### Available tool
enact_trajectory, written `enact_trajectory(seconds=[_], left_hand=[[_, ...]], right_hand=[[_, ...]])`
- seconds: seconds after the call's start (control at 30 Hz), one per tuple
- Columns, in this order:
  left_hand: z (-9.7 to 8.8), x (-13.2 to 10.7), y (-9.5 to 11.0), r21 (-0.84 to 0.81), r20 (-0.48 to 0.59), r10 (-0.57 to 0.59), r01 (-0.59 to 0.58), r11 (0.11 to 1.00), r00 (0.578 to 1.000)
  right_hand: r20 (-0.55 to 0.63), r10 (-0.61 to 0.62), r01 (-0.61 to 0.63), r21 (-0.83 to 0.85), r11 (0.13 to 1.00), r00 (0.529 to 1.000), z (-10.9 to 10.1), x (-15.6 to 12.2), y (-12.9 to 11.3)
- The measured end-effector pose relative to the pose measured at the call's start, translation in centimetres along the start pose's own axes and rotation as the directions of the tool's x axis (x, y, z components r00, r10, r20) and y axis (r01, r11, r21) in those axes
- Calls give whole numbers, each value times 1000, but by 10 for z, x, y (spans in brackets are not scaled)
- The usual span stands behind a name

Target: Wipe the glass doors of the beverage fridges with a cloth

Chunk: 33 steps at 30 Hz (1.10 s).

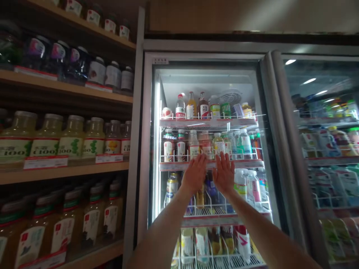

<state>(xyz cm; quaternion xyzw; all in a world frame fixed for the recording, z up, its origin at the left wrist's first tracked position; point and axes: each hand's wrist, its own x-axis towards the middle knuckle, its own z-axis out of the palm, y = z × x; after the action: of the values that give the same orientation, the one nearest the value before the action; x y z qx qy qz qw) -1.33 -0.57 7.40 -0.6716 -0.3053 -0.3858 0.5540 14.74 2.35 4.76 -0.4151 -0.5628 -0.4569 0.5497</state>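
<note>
Both my arms reach forward in front of a lit drinks fridge (206, 56) with a glass door. My left hand (195, 173) is flat, fingers stretched upward, with nothing in it. Beside it, my right hand (224, 173) is also empty, its fingers extended and slightly spread. The fingertips overlap the second shelf edge (174, 166), just below a pale-labelled bottle (194, 141) and a yellow bottle (218, 143). Whether either palm touches the glass I cannot tell. The hands hide part of the third shelf's drinks.
On the left, wooden shelves (84, 170) carry several large bottles, among them pale yellow juice bottles (74, 136). A grey vertical frame (288, 149) separates this fridge from a second glass-fronted fridge (331, 138) on the right. Wire racks (213, 211) hold drinks lower down.
</note>
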Motion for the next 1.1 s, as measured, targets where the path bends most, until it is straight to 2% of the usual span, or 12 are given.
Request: enact_trajectory(seconds=[0.1, 0.27, 0.43, 0.5, 0.57, 0.6, 0.67, 0.73, 0.8, 0.87, 0.97, 1.1], left_hand=[[1, 23, -19, 20, 14, 44, -45, 999, 999], [6, 80, -38, 77, -118, -364, 374, 924, 924], [29, 109, 16, 72, -58, -57, 61, 996, 997], [28, 113, 8, 54, -35, 47, -45, 998, 998], [15, 116, -28, 48, -67, -33, 37, 998, 997], [7, 117, -52, 48, -115, -145, 151, 987, 983], [-5, 121, -92, 18, -285, -443, 467, 884, 850], [-5, 124, -100, -11, -345, -540, 572, 820, 768], [8, 125, -68, 4, -302, -454, 477, 879, 838], [27, 124, -17, 25, -180, -183, 190, 981, 966], [42, 116, 28, 3, -107, 51, -51, 999, 993], [17, 96, -45, 18, -232, -193, 203, 979, 953]], right_hand=[[-3, 1, -1, 47, 999, 1000, -1, -4, -4], [-36, -59, 62, 95, 994, 998, -1, 25, 19], [-68, -12, 15, 47, 999, 998, 0, 109, 85], [-52, -46, 48, 36, 998, 998, 1, 128, 102], [-56, -54, 56, 29, 998, 997, 1, 132, 107], [-61, -50, 51, 25, 998, 997, 1, 131, 108], [-68, -49, 50, 20, 999, 997, 2, 126, 106], [-74, -55, 56, 13, 998, 996, 4, 123, 105], [-85, -62, 62, 3, 998, 995, 5, 121, 106], [-101, -67, 67, -5, 998, 993, 5, 121, 108], [-112, -74, 74, -4, 997, 991, 5, 121, 111], [-103, -80, 80, -3, 997, 991, 6, 117, 112]])
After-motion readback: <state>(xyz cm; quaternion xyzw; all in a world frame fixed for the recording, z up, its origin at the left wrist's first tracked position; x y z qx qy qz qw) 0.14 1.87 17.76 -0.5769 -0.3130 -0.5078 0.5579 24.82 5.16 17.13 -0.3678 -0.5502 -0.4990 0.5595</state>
